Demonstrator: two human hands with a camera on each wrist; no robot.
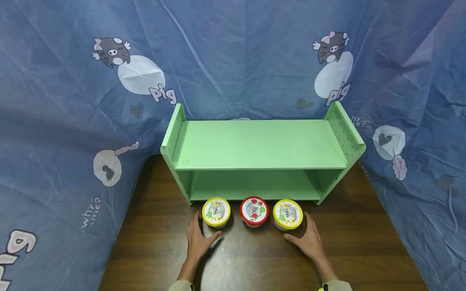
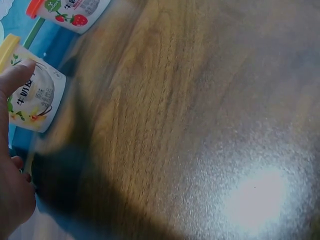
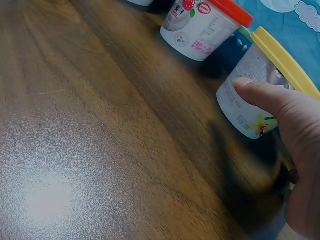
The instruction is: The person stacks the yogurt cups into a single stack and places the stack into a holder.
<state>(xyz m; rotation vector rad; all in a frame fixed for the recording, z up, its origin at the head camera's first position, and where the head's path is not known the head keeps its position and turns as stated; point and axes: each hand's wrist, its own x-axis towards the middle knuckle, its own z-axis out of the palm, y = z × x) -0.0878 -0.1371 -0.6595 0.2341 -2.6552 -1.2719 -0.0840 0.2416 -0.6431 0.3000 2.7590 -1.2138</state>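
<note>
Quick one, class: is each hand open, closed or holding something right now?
Left hand: open beside the left yellow-lidded cup; contact unclear.
Right hand: open beside the right yellow-lidded cup; contact unclear.

Pale khaki sleeves show small dark patches at the inner edges.

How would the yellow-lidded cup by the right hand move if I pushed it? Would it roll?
That yellow-lidded cup would probably slide rather than roll, since it stands upright on its base. It might tip if pushed near the top, because its sides narrow toward the bottom. It may slip along easily, as the brown table looks shiny.
</note>
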